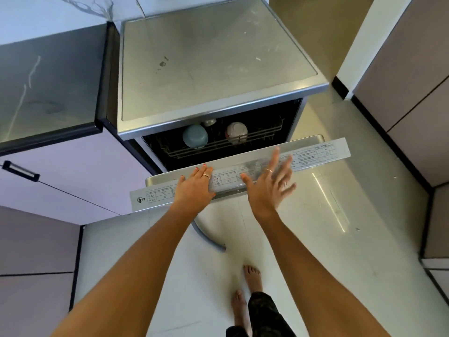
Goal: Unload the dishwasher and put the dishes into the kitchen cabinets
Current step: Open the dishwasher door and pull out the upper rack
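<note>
A steel dishwasher (209,66) stands in front of me with its door (315,148) partly lowered. Inside, the upper wire rack (257,138) holds an upturned teal bowl (195,136), a white patterned bowl (236,132) and a small cup (209,122) behind them. My left hand (194,188) rests on the door's top edge, fingers curled over it. Just to the right, my right hand (268,183) hovers over the same edge with fingers spread; it looks blurred.
A dark countertop (48,83) over pale lilac cabinets (73,171) with a black handle (20,170) sits to the left. Beige cabinet fronts (413,81) line the right. My bare feet (245,290) stand on the glossy light floor (328,239) below the door.
</note>
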The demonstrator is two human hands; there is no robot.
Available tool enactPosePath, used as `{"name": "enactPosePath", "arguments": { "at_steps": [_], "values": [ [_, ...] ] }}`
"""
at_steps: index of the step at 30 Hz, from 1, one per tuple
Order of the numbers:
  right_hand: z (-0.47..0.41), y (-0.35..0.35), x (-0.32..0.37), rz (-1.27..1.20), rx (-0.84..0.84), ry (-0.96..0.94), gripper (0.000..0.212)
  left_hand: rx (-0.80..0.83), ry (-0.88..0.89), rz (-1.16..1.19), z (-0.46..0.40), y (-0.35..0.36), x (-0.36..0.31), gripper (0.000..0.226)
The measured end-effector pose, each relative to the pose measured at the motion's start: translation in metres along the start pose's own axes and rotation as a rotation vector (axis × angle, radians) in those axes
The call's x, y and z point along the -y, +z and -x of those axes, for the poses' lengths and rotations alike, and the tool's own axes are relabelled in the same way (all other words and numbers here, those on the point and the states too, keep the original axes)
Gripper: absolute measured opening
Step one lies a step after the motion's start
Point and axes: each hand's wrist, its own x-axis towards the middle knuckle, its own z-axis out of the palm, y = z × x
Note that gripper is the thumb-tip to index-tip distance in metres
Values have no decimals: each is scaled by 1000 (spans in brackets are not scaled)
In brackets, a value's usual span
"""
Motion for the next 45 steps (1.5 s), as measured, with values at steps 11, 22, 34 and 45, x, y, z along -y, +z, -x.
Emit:
{"name": "enactPosePath", "arguments": {
  "at_steps": [11,22,34,45],
  "values": [
    [7,-23,-37,469,332,-484,39,-95,32,-5,47,41,-27,69],
    [71,-3,-127,458,530,-537,76,267,-100,149,102,108,-68,77],
    [95,25,-169,503,756,-444,52,479,-221,245,109,168,-80,59],
    [135,92,-252,663,948,-388,66,784,-185,204,139,268,-108,69]
  ]
}}
